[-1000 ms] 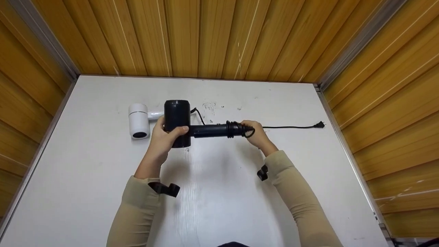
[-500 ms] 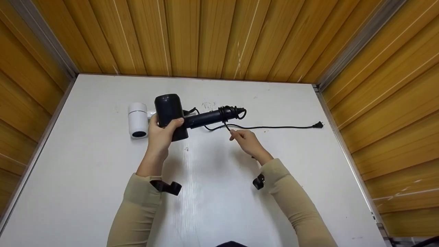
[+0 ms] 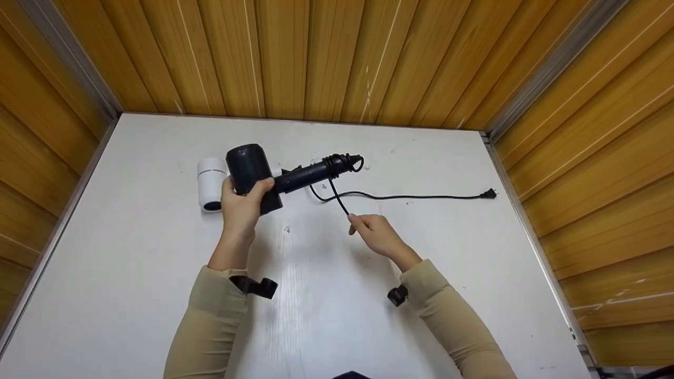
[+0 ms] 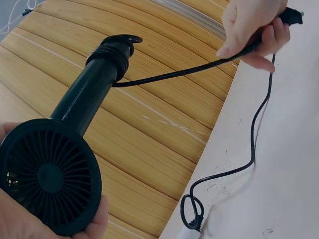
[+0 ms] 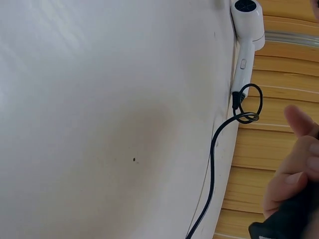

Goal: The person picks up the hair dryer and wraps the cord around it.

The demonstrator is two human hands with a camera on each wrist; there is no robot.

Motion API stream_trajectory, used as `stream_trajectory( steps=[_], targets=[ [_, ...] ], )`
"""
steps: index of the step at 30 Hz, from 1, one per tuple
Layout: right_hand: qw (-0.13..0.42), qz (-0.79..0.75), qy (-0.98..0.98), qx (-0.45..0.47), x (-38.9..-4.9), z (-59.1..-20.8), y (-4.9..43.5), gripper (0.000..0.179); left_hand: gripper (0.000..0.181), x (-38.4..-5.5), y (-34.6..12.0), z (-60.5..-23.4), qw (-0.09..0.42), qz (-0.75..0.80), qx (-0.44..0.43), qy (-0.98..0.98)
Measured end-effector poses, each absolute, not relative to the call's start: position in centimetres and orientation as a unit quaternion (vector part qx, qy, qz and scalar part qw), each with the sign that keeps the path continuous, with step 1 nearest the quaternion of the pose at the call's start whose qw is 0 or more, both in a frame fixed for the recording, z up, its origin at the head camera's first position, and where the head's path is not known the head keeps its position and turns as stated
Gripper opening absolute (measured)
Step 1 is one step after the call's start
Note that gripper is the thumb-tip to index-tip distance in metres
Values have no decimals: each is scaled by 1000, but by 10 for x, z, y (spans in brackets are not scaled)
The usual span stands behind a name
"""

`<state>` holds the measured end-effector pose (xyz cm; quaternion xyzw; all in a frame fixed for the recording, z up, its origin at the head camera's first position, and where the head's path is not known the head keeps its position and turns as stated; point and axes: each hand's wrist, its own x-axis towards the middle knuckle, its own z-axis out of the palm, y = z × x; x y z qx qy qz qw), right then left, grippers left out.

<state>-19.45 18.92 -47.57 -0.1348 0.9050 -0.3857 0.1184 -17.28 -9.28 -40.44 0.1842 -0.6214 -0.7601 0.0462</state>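
My left hand [image 3: 241, 208] grips a black hair dryer [image 3: 303, 179] by its barrel, thumb across the front, and holds it above the table. The handle points right and slightly away, with its power cord [image 4: 174, 74] wound in several turns round the handle end. My right hand [image 3: 380, 235] pinches the loose part of this cord and pulls it taut, below and right of the handle. In the left wrist view the cord's black plug [image 4: 291, 16] sticks out past the right hand. The dryer's round intake grille [image 4: 51, 178] faces the left wrist camera.
Behind the black dryer, a white hair dryer [image 3: 211, 181] lies on the white table [image 3: 137, 273], its handle partly hidden. Its black cord [image 3: 421, 197] runs right across the table to a plug [image 3: 489, 193]. Wood-look panels [image 3: 337, 63] enclose the back and sides.
The right hand has left the handle end and moved toward the person with the cord, drawing out a longer straight length. The black dryer has shifted left and tilted, its handle end rising away.
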Motion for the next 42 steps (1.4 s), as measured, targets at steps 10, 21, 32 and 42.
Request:
stream_trajectory(
  steps=[10, 21, 32, 42],
  targets=[
    [71, -370, 906, -193, -168, -447, 187, 49, 81, -174, -91, -410, 91, -730, 192, -650],
    [-64, -304, 911, -271, -155, -402, 189, 44, 81, -175, -85, -414, 115, -700, 172, -683],
    [-184, -205, 895, -352, -150, -370, 189, 14, 83, -174, -79, -416, 147, -652, 164, -725],
    [-186, -142, 901, -366, -153, -335, 198, 6, 84, -174, -81, -414, 139, -630, 151, -749]
  ],
)
